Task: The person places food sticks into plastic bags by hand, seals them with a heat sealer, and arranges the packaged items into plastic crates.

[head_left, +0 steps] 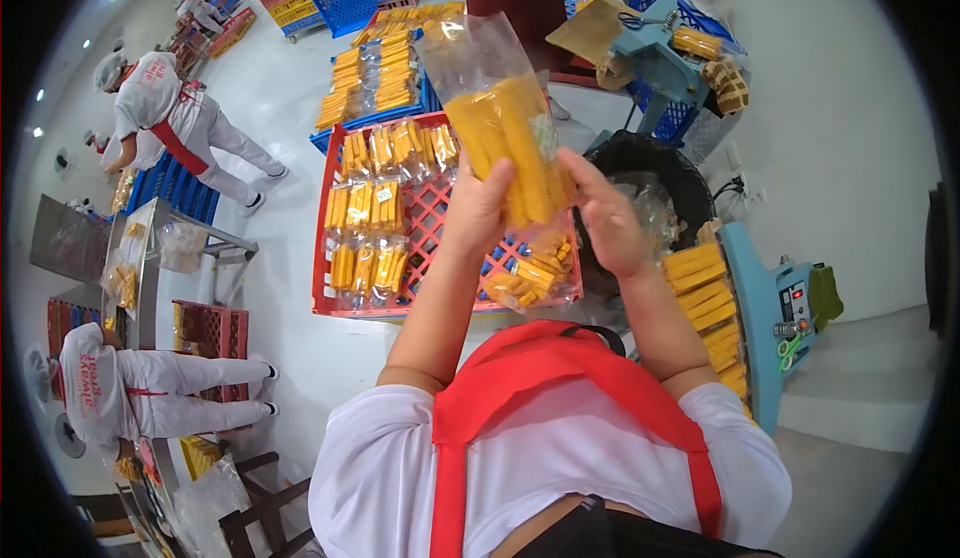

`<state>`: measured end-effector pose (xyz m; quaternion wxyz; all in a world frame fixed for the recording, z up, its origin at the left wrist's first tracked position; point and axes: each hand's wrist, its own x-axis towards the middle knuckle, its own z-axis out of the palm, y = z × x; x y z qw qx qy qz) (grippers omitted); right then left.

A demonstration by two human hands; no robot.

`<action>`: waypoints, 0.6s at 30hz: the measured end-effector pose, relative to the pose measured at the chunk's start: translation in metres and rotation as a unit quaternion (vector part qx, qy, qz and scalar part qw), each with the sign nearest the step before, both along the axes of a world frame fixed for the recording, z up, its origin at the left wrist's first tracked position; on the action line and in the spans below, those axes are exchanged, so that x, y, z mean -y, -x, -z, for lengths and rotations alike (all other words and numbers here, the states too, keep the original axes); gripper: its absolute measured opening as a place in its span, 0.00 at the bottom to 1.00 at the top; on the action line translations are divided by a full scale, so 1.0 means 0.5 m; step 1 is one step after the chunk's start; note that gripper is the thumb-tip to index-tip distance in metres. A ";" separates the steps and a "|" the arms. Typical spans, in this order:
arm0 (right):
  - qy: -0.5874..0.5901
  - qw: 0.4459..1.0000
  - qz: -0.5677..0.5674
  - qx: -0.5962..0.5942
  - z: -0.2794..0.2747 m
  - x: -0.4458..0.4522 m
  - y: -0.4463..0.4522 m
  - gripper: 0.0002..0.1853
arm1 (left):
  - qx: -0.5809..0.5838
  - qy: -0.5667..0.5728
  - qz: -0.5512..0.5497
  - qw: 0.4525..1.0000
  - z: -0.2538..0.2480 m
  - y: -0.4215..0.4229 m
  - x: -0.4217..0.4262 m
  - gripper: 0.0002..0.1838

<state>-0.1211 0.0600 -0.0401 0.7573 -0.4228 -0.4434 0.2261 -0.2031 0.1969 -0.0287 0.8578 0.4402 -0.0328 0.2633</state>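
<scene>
A clear plastic bag of yellow sticks (505, 138) is held up between my two hands, its unfilled end pointing up and away. My left hand (475, 203) grips the bag's left side, with the thumb over its front. On the right side, the fingers of my right hand (605, 213) press against the bag near its lower end. Beneath the hands is a red crate (425, 228) with rows of packed yellow bags (375, 208) on its left side. More bags (535, 273) lie loosely in its near right corner.
Beyond stands a blue crate (380, 116) of yellow packs. At right are a black-lined bin (690, 173), a blue-green machine (765, 318) with green scissors (788, 351), and another machine (665, 63). Two people (180, 118) (150, 383) work at tables on the left; another person (510, 8) stands ahead.
</scene>
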 end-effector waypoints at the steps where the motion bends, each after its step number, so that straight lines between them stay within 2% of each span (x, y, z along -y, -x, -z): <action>1: -0.011 0.999 -0.039 -0.020 -0.013 0.008 -0.004 0.33 | -0.002 -0.004 -0.001 1.000 0.004 0.005 -0.007 0.34; 2: -0.035 0.990 -0.086 -0.108 -0.028 0.009 -0.004 0.31 | 0.023 0.031 0.043 0.998 0.006 0.008 -0.011 0.36; 3: -0.039 0.990 -0.085 -0.108 -0.026 0.005 -0.003 0.31 | 0.049 0.066 0.090 0.993 0.008 0.007 -0.014 0.37; 5: -0.012 0.978 -0.122 -0.169 -0.016 -0.005 0.000 0.31 | 0.079 0.040 0.122 0.989 0.012 -0.004 -0.013 0.38; 6: -0.015 0.979 -0.119 -0.167 -0.015 -0.008 0.002 0.31 | 0.065 0.017 0.101 0.993 0.010 -0.005 -0.006 0.38; 8: -0.001 0.988 -0.072 -0.139 -0.012 -0.006 0.013 0.31 | 0.046 -0.004 0.084 0.995 0.004 -0.004 0.003 0.39; 10: -0.004 0.993 -0.037 -0.108 -0.014 -0.002 0.008 0.32 | -0.023 -0.105 -0.051 0.993 -0.012 -0.007 0.006 0.39; 13: 0.011 0.998 0.017 -0.063 -0.006 0.008 0.003 0.33 | -0.062 -0.104 -0.005 0.993 -0.006 -0.005 0.004 0.38; 16: 0.038 0.997 0.063 -0.013 0.001 0.012 0.012 0.33 | -0.045 -0.141 -0.009 0.989 -0.010 -0.010 0.021 0.37; 18: 0.051 0.995 0.088 0.019 -0.001 0.024 0.010 0.34 | -0.053 -0.117 0.020 0.991 -0.013 -0.012 0.017 0.37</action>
